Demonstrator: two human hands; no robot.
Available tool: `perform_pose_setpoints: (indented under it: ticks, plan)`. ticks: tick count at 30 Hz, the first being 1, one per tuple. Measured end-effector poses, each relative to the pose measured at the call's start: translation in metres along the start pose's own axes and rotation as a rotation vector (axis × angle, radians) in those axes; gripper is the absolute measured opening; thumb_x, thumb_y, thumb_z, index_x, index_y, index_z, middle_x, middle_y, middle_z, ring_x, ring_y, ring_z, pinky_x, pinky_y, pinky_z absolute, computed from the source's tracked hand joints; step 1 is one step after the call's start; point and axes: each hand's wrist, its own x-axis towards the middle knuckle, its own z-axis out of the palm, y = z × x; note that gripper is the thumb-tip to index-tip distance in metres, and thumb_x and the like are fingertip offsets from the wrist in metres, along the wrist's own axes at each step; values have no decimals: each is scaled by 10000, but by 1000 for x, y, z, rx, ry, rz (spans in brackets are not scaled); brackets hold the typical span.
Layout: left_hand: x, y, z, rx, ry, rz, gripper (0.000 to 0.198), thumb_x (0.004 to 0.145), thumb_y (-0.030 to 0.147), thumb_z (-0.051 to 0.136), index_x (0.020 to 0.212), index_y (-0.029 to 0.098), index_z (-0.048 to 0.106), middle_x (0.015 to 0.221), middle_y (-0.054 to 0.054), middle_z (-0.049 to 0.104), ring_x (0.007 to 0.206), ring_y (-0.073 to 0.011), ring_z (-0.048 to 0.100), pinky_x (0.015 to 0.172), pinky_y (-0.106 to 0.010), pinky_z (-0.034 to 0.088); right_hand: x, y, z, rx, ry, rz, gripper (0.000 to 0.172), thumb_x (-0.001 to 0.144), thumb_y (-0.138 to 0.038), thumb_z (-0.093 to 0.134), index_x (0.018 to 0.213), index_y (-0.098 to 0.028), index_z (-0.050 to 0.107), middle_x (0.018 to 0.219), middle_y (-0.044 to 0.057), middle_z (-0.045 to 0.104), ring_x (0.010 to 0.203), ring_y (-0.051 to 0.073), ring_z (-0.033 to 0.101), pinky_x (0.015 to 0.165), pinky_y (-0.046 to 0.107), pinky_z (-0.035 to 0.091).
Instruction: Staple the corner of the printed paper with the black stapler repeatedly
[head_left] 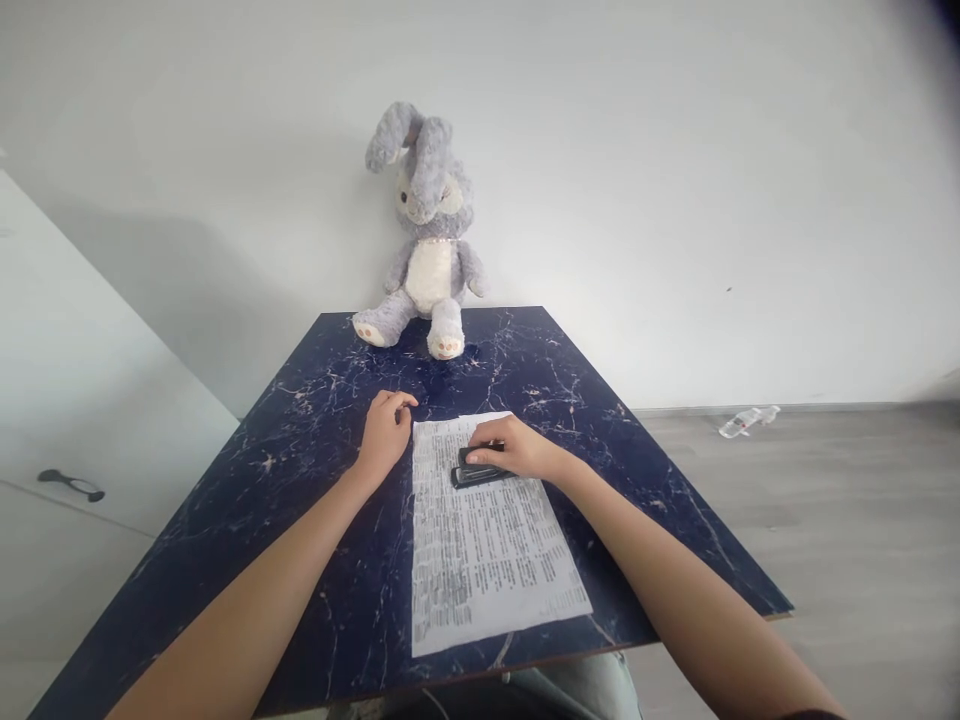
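Observation:
A printed sheet of paper point(502, 560), or a thin stack of them, lies on the dark blue marbled table point(300, 560). On its upper part rests a black stapler point(480, 474), with my right hand point(514, 448) wrapped over it from the right. The palm side of that hand is hidden. My left hand point(387, 425) rests on the tabletop just beside the sheet's upper left corner. Its fingers are loosely bent and apart, pointing to the right, and nothing shows in them.
At the table's far edge a grey plush rabbit point(431, 240) sits against the white wall. A white cabinet with a dark handle point(71, 486) stands at the left. On the floor to the right, a clear plastic item point(748, 421) lies by the wall.

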Motion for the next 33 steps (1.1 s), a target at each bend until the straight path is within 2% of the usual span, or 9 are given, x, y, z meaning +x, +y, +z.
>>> perform_pose_setpoints:
  ticks: [4,8,14,19,23,25,29,31,33]
  plan:
    - [1,-2,2,-4,3,-20,238,908,120,474,935,228,685,991,-65,613,912,-219,621,863,-392,528,4,0,10,-85,37,-52,460,1048,-538,456,898,-189,715,807,33,677,722,158,584,727,270,429]
    - [1,-3,-1,10,22,-13,255,899,96,457,924,223,677,1004,-74,616,943,-232,621,878,-404,522,5,-1,12,-150,20,-39,496,1063,-537,404,812,-192,658,742,16,617,674,150,529,695,270,395]
    - [1,-4,-3,18,104,-37,249,887,83,452,901,225,656,969,-64,607,906,-222,615,881,-396,515,4,0,10,-109,18,-52,501,1067,-530,401,720,-196,539,688,-15,522,635,133,468,671,267,368]
    - [1,-8,0,1,72,-50,238,879,89,466,898,221,664,966,-64,607,897,-219,614,848,-368,511,5,4,12,-85,21,-76,503,1073,-526,402,706,-192,487,685,-16,502,624,126,455,653,275,351]
    - [1,-8,0,6,108,-51,256,874,72,453,884,212,667,956,-67,606,900,-222,616,878,-366,497,5,9,13,-76,41,-63,517,1084,-519,363,691,-195,450,654,-18,462,606,129,426,633,286,343]
    - [2,-7,-1,-6,126,-56,264,861,54,454,875,211,666,941,-62,602,884,-221,615,891,-370,495,4,9,13,-57,47,-36,518,1088,-517,346,700,-196,464,652,-18,460,604,131,424,629,286,349]
    - [2,-2,-4,-26,164,-56,276,851,21,452,867,209,653,932,-58,589,860,-217,608,888,-373,497,3,6,12,-33,40,-6,496,1084,-527,347,830,-190,609,726,8,575,659,155,500,671,292,399]
    - [4,-2,-7,-27,240,-65,285,847,4,452,923,207,638,971,-67,578,888,-220,601,892,-373,498,2,5,11,-31,39,5,494,1076,-541,358,898,-190,657,752,20,615,689,169,531,688,297,419]
    - [5,-6,-10,-24,367,-104,334,832,-21,449,1023,199,612,1056,-89,563,921,-220,591,901,-373,500,3,5,11,-29,42,13,504,1070,-552,364,919,-187,677,751,24,627,696,175,540,689,298,428]
